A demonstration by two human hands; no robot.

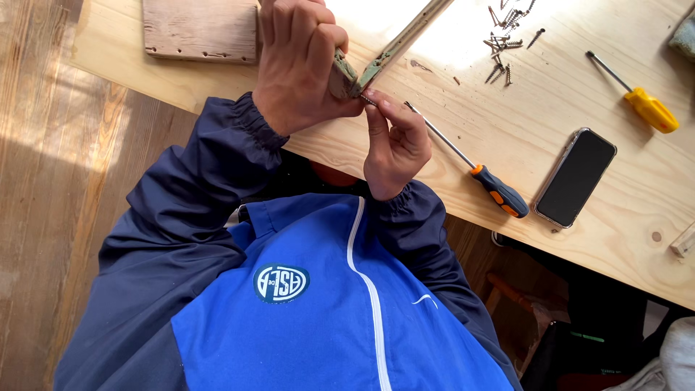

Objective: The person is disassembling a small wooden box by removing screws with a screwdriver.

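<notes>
While the left hand (pixel 300 61) curls shut around the near end of a long, weathered wooden strip (pixel 394 47), the right hand (pixel 394 148) pinches a small screw (pixel 369 101) between thumb and forefinger, its other fingers folded in, and holds the tip against that same end of the strip. Both hands sit just above the bench's (pixel 507 137) near edge, and the strip runs away toward the far edge. A screwdriver with a dark grey and orange handle (pixel 474 170) lies on the bench just beside the right hand, untouched. Further toward the right end rest a dark phone (pixel 577 176) (screen up, unlit) and a yellow-handled screwdriver (pixel 637 96). Loose screws (pixel 507 40) are scattered by the far edge, and a worn wooden board (pixel 199 29) lies at the far left corner.
</notes>
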